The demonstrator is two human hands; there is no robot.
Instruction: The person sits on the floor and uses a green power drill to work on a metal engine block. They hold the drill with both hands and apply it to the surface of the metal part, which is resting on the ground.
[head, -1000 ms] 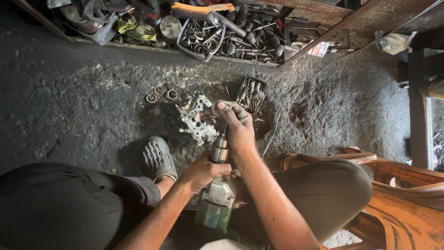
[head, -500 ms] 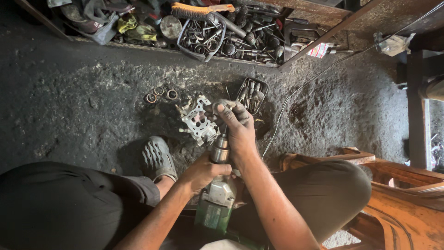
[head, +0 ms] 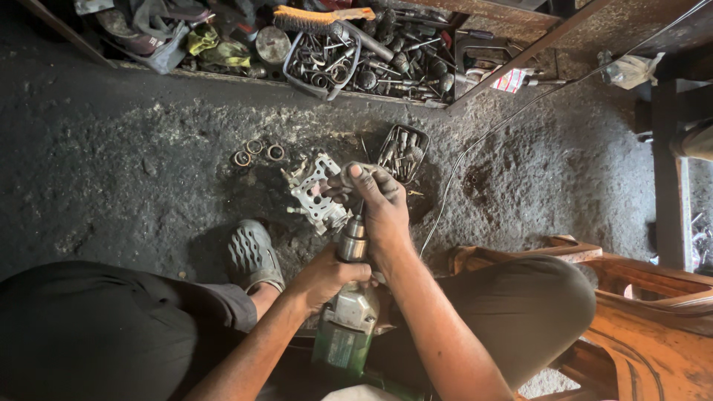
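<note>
My left hand [head: 325, 278] grips the neck of a green power drill [head: 346, 327] just behind its metal chuck [head: 353, 243]. My right hand [head: 375, 199] is closed over the front of the tool, fingers curled around its tip, which is hidden. Just beyond the fingertips lies a pale metal engine part [head: 318, 191] with several holes, resting on the dark oily floor [head: 134, 171]. My foot in a grey perforated clog [head: 253, 255] sits left of the drill.
Three metal rings [head: 257, 151] lie left of the metal part. A small black tray of bits [head: 402, 151] stands behind my right hand. A wire basket [head: 321, 65] and cluttered tools line the far wall. A cable [head: 475, 145] runs right. Orange wooden furniture [head: 653, 319] is at right.
Both hands stay on the drill; my right hand's fingers have shifted slightly at the tool's tip. Nothing else has moved.
</note>
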